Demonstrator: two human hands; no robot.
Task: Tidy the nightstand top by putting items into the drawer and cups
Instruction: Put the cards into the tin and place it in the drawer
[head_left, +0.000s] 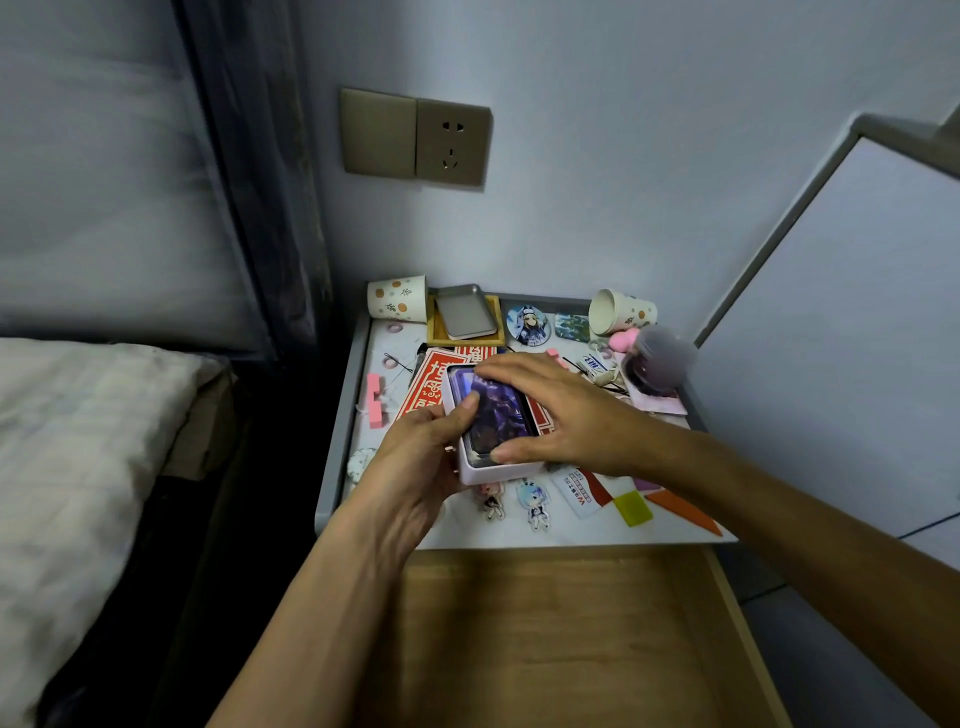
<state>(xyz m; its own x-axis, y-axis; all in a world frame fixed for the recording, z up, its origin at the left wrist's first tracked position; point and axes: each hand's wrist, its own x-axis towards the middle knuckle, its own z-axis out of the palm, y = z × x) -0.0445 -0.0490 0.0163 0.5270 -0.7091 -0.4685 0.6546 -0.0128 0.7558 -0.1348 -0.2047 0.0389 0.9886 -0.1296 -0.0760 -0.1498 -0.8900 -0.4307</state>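
Box (496, 413), white, purple picture on top, over middle of bench (571, 535), long axis running away from person, far end angled left. Left hand (421, 447) grips its left side; right hand (561, 415) pinches far and near ends. Red envelope (431, 374) beneath: characters unreadable. Two paper cups at back: left cup (397, 299) upright, right cup (621, 310) on its side. One drawer (545, 623) open.

Both bare forearms reach forward and converge. The left grip (415, 457) cups the side of a white rectangular box with a dark purple pictured top (498, 415), its thumb laid on top. The right grip (561, 415) arches over it, fingers at the far end, thumb at the near end.
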